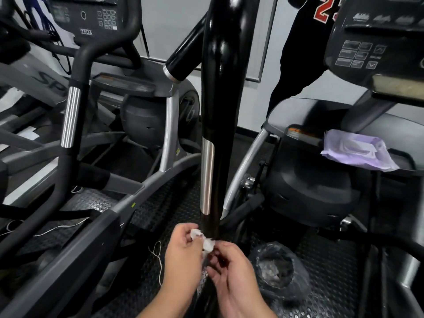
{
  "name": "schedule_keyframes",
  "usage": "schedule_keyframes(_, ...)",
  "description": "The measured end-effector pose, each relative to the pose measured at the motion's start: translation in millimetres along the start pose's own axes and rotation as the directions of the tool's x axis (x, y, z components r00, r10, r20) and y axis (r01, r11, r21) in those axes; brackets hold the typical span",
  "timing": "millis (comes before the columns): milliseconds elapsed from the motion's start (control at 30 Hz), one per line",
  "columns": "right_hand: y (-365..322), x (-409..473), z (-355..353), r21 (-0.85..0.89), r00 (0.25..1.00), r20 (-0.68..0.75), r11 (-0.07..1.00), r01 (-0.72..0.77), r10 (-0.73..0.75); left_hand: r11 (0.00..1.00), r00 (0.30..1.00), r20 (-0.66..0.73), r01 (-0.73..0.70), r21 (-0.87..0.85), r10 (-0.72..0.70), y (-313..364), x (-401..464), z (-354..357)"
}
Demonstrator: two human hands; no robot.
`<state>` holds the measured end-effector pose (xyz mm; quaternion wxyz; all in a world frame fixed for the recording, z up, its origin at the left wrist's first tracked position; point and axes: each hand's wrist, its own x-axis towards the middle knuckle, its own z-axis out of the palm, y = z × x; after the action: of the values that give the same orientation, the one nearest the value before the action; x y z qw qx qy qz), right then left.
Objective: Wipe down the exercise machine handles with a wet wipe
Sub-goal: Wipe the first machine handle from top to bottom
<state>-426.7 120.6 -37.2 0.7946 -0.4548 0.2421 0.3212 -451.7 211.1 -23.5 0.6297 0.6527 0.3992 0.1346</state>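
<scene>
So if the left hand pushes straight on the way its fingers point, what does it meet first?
Most likely the black handle. The left hand pinches the wet wipe with fingers aimed up and right, and the wipe already sits by the handle's lower end. Depth is unclear.

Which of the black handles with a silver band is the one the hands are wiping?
The middle handle, upright in the foreground: both hands press the wipe against its base. The left handle stands untouched.
</scene>
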Motion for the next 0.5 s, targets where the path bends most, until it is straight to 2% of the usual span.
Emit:
schedule_keyframes(100, -7.9, 0.5, -5.1, -0.058, 0.995, -0.054, 0.995, 0.085, -0.088, 0.978, 0.992, -0.028, 0.12, -0.172, -0.127, -1.9, 13.4, 3.4)
schedule_keyframes(233, -17.0, 6.2, -7.9, -0.107, 0.986, -0.057, 0.983, 0.15, -0.156, 0.976, 0.997, -0.013, 0.077, -0.203, -0.082, 5.2, 30.5, 3.4)
schedule_keyframes(333, -19.5, 12.4, -8.3, -0.158, 0.984, -0.058, 0.975, 0.159, -0.17, 0.972, 0.992, 0.084, 0.113, -0.205, -0.098, 11.1, 35.8, 4.7)
schedule_keyframes(433, -21.0, 15.2, -9.6, -0.234, 0.985, -0.045, 0.96, 0.153, -0.168, 0.944, 0.946, 0.268, 0.245, -0.222, -0.183, 21.5, 40.2, 16.0)
schedule_keyframes(500, -22.6, 13.8, -13.2, -0.267, 0.987, -0.043, 0.954, 0.138, -0.155, 0.945, 0.919, 0.334, 0.28, -0.169, -0.212, 22.5, 50.0, 16.4)
